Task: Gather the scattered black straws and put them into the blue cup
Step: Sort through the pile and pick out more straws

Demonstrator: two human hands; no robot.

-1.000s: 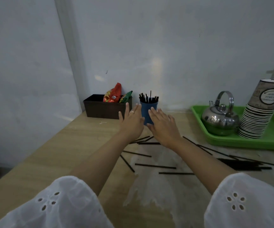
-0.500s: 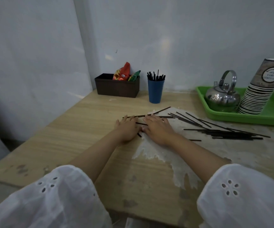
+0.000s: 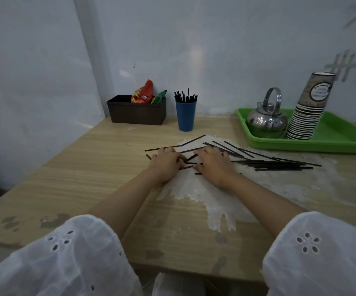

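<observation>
The blue cup (image 3: 185, 115) stands upright near the back wall with several black straws (image 3: 185, 97) sticking out of it. More black straws (image 3: 277, 164) lie scattered across the wooden table (image 3: 91, 174), most in a loose pile to the right. My left hand (image 3: 166, 161) and my right hand (image 3: 214, 163) rest palm down side by side on the table, fingers spread over a few straws (image 3: 191, 157) that lie between and under them. Neither hand has a straw lifted. The cup is well beyond both hands.
A dark brown box (image 3: 137, 110) with snack packets sits left of the cup. A green tray (image 3: 330, 137) at the right holds a steel kettle (image 3: 266, 120) and a stack of paper cups (image 3: 308, 112). A white worn patch (image 3: 215, 197) covers the table's middle.
Both hands have drawn back from the blue cup and come down flat onto the straws at the table's middle. The view has tilted down and pulled back.
</observation>
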